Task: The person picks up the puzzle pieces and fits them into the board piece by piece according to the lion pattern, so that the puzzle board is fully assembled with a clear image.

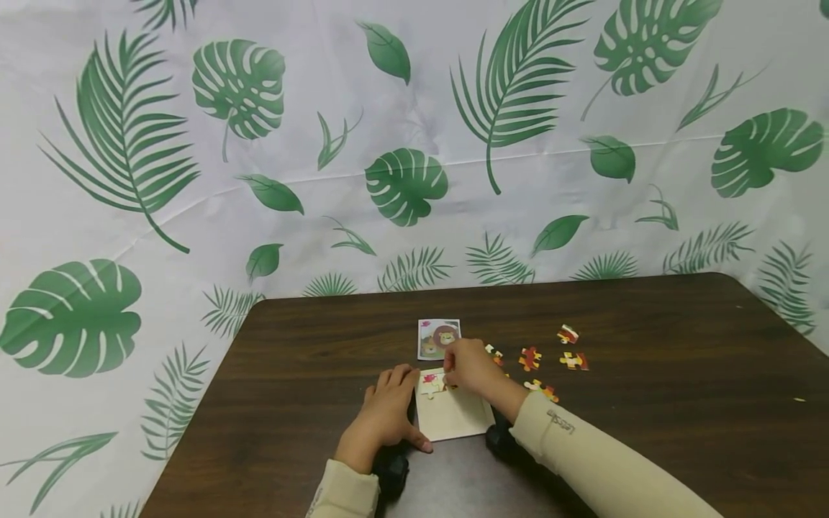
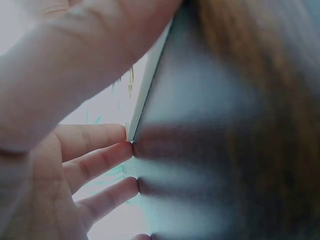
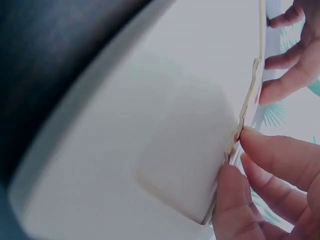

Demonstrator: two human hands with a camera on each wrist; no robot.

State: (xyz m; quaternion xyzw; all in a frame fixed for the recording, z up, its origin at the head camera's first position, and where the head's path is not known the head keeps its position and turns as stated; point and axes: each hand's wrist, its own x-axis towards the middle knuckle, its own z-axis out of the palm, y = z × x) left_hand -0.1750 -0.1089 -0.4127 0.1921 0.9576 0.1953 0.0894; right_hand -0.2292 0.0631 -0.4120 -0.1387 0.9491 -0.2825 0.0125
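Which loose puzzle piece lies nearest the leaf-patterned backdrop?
The back-right piece, just beyond the yellow-and-brown piece. It sits farthest back on the table; every other loose one lies closer to the person.

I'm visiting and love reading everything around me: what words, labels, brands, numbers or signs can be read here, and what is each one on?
"Lets…": dark lettering on the right sleeve; it seems to begin so, but the rest is too small to read.
Left sleeve: dark marks along its edge, too small to read.
Picture card, pale board and loose puzzle pieces: no readable text.
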